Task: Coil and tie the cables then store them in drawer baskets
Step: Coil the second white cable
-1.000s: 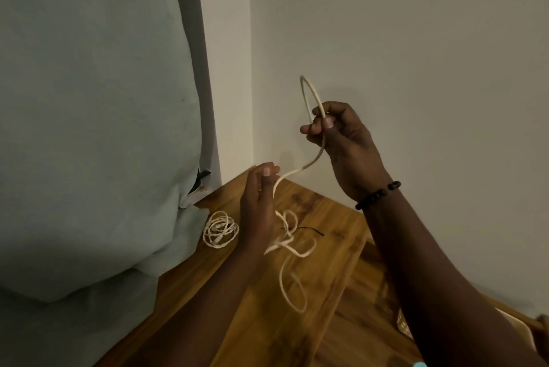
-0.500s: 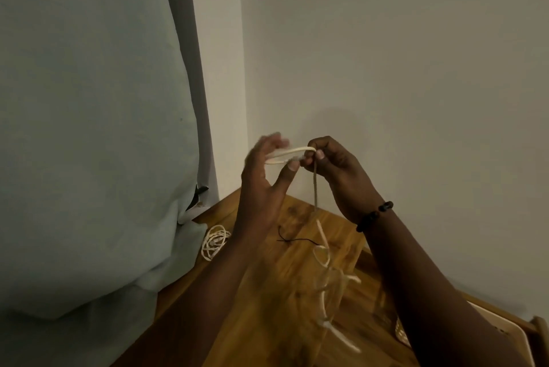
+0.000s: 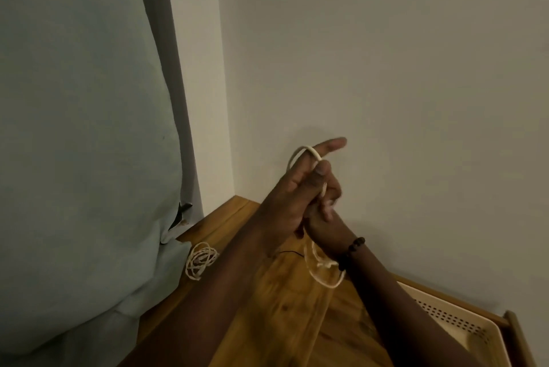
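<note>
A white cable loops over the fingers of my left hand, which is raised above the wooden top with the index finger pointing right. My right hand, with a dark bead bracelet at the wrist, sits right behind and under the left and pinches the same cable. The cable's loose rest hangs in loops below both hands, partly hidden by my right forearm. A second white cable, coiled, lies on the wooden top at the left.
A thin black tie lies on the wood under my hands. A beige perforated drawer basket sits at the lower right inside a wooden frame. A pale green curtain hangs at the left, touching the wooden top. Walls meet in a corner behind.
The hands came together and rose. The cable's loop went from my right hand onto my left hand's fingers, and the loose loops lifted off the wood and now hang.
</note>
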